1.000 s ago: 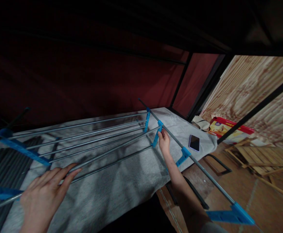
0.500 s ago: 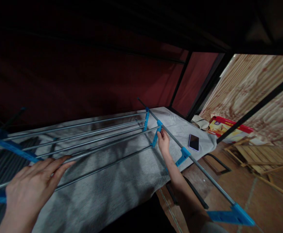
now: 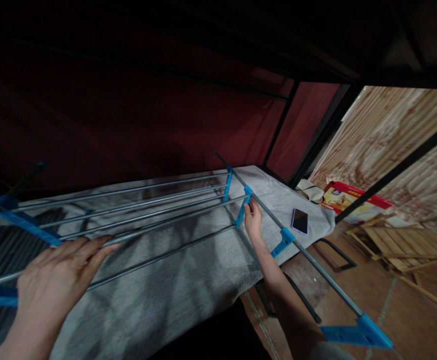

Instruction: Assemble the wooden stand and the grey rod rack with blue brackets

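Note:
My left hand (image 3: 63, 270) is wrapped over a grey metal tube (image 3: 147, 227) near its left end, beside a blue plastic bracket (image 3: 31, 226). Farther right, my right hand (image 3: 253, 215) pinches a blue connector (image 3: 244, 206) where that tube meets the rack's right side. Several parallel tubes run between the left bracket and the right-hand blue parts. A long side pole (image 3: 327, 277) slants down to a blue corner piece (image 3: 361, 332) at the lower right.
The rack rests on a grey cloth (image 3: 128, 310). A phone (image 3: 300, 221) lies at the cloth's right. More dark tubes (image 3: 4, 260) lie at the far left. Beyond are a red and yellow box (image 3: 353, 200), folded wooden furniture (image 3: 409, 242) and black frame bars.
My left hand and the rack's left end have shifted slightly right in view. My right hand keeps its pinch at the connector.

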`<state>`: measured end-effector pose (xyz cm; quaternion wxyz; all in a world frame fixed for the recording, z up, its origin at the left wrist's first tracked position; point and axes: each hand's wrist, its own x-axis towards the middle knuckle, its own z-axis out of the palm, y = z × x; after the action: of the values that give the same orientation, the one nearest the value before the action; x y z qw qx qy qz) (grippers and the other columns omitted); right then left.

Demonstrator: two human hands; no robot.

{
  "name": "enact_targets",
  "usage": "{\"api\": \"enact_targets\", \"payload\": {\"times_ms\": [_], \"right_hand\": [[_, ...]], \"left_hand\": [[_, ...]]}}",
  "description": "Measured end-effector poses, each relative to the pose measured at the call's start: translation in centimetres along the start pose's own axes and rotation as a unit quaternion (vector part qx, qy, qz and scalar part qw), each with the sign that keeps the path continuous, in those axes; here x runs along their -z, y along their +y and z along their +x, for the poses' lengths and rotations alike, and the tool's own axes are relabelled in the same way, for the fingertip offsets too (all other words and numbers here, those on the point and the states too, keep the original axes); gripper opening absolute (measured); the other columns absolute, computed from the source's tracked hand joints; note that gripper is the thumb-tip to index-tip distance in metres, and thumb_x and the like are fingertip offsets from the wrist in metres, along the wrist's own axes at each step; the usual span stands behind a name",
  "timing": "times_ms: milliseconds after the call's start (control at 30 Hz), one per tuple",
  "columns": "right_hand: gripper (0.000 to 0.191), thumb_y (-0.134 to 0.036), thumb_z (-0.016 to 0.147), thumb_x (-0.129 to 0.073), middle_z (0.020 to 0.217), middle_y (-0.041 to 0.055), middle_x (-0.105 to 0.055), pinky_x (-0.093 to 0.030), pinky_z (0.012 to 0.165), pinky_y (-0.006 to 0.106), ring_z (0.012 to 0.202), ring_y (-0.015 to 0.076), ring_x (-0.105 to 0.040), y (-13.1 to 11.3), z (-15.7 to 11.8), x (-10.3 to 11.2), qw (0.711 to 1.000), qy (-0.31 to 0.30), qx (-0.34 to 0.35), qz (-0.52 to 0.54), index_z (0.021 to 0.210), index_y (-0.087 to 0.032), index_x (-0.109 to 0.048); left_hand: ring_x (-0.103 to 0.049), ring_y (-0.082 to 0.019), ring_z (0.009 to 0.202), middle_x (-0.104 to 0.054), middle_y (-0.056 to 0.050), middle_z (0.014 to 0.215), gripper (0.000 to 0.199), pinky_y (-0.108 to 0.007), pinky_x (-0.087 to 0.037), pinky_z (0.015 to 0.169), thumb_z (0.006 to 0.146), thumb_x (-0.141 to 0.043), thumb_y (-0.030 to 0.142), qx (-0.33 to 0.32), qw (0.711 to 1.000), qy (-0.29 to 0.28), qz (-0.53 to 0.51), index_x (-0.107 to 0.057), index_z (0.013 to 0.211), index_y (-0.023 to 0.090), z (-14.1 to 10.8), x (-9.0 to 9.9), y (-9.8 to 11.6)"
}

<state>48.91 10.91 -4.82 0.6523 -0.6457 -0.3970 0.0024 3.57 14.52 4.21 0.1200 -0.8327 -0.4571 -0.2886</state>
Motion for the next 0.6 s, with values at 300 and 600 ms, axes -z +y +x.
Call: {"api": "enact_targets", "payload": {"times_ms": [300,600], "right_hand": [[0.037,-0.042,0.089,-0.052,0.113,0.0130,-0.070,-0.047,0.100,0.043,0.105,0.0252,-0.063,0.1,0.0,-0.1,1.000,0.000,0.005,0.000,0.110,-0.015,-0.068],[0.058,-0.037,0.089,-0.050,0.142,0.0156,-0.053,-0.040,0.110,0.046,0.128,0.0254,-0.053,0.2,-1.0,0.0,0.999,-0.040,0.007,0.004,0.143,-0.016,-0.045]], "left_hand": [[-0.065,-0.030,0.084,-0.074,-0.010,0.090,0.062,-0.038,-0.043,0.072,0.095,-0.020,0.051,-0.068,0.994,0.011,0.088,-0.074,0.099,0.020,0.2,-0.1,-0.1],[-0.065,-0.029,0.080,-0.074,-0.008,0.086,0.062,-0.036,-0.041,0.067,0.100,-0.021,0.052,-0.093,0.991,0.054,0.081,-0.074,0.101,0.019,-0.4,-0.8,0.2]]}}
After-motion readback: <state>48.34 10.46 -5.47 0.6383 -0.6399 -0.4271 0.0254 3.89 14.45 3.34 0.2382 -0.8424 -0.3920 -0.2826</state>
